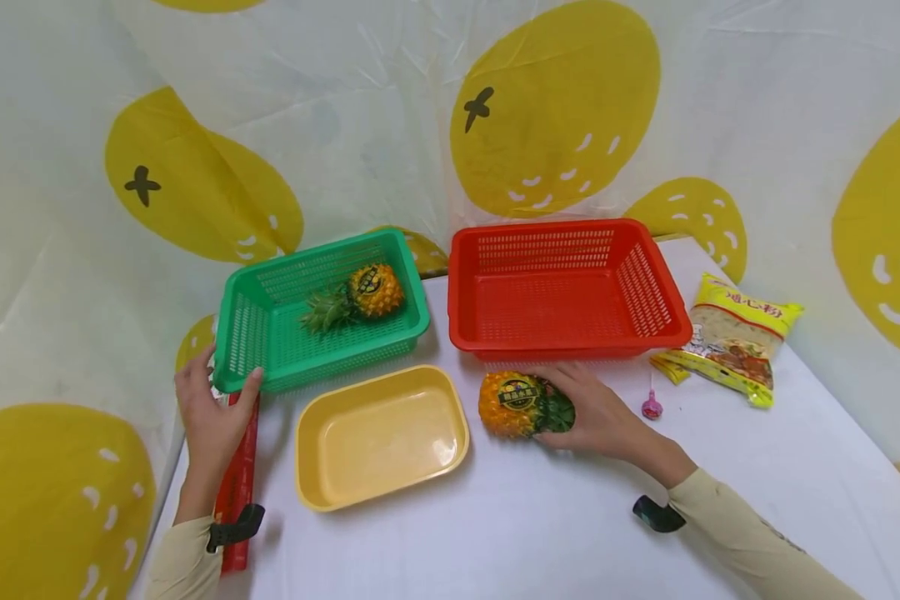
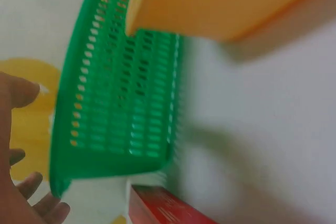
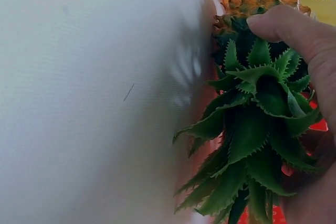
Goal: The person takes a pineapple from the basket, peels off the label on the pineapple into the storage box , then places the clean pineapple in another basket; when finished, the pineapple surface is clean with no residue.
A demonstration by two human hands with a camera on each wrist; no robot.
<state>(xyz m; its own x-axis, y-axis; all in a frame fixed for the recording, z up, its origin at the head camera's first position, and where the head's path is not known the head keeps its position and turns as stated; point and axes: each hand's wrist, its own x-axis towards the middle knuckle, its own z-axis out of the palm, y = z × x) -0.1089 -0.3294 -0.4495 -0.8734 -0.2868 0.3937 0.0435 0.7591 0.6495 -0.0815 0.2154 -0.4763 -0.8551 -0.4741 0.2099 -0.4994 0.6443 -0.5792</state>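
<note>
My right hand (image 1: pixel 592 412) grips a small pineapple (image 1: pixel 512 404) where the leafy crown meets the fruit. Its thumb lies on the spiky skin, and the green crown (image 3: pixel 252 129) points back towards the wrist in the right wrist view. A dark label sits on the fruit. At the front left corner of the green basket (image 1: pixel 330 367) is my left hand (image 1: pixel 213 408), thumb and fingers spread. In the left wrist view the thumb (image 2: pixel 23 92) stands apart from the basket's rim. A second pineapple (image 1: pixel 375 292) lies on its side inside that basket.
A red basket (image 1: pixel 562 346) stands behind the gripped pineapple. Between the hands sits a yellow tray (image 1: pixel 382 433). On the right lie a yellow noodle packet (image 1: pixel 742 333) and a pink lollipop (image 1: pixel 652 407). A long red package (image 1: pixel 237 500) lies under the left forearm.
</note>
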